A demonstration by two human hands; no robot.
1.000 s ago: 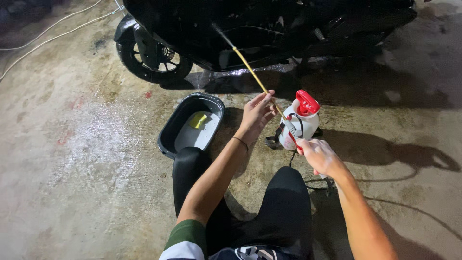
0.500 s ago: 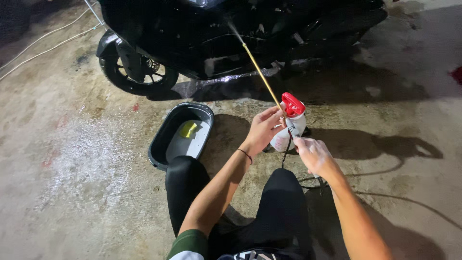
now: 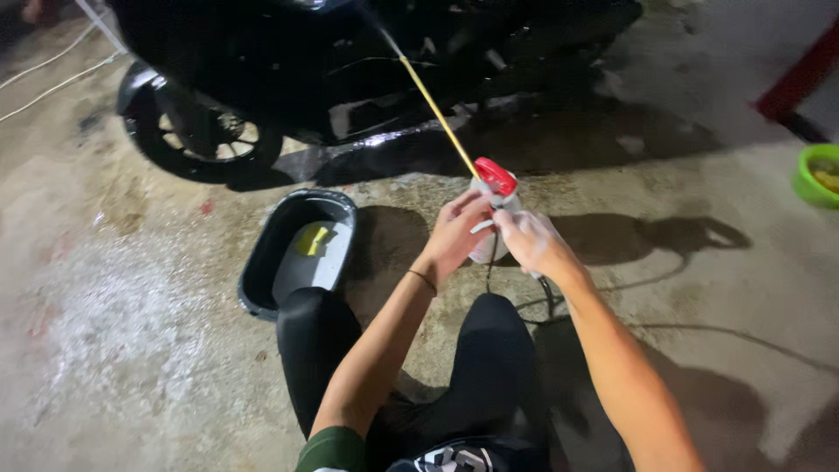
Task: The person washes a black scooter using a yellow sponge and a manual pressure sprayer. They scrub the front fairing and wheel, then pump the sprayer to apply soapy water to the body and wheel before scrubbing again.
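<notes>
Since the moment before, both hands have been drawing closer together at the sprayer, and a green bowl has been coming into sight far off to the right. The left hand point(image 3: 456, 234) is curling its fingers around the near side of the white pump sprayer bottle point(image 3: 489, 229), gripping it just under the red cap point(image 3: 495, 176). The right hand point(image 3: 530, 241) is sitting just beside the left one, touching the bottle's right side with its fingers closed on the fitting there; exactly what it is pinching is too small to tell. A dark hose point(image 3: 544, 295) is trailing down from under the right hand onto the concrete floor point(image 3: 140, 350). Below both hands, the person's knees in black trousers point(image 3: 498, 367) are bending toward the bottle.

Left of the left hand, a black oval basin point(image 3: 262, 262) is lying on the floor with a yellow sponge point(image 3: 313, 239) inside it. Rising up and away from the hands, a thin yellow spray wand point(image 3: 434, 109) is slanting toward a black scooter point(image 3: 350, 61), whose wheel point(image 3: 197, 135) is standing beyond the basin. Far to the right of the right hand, the green bowl point(image 3: 808, 179) is sitting at the frame edge.
</notes>
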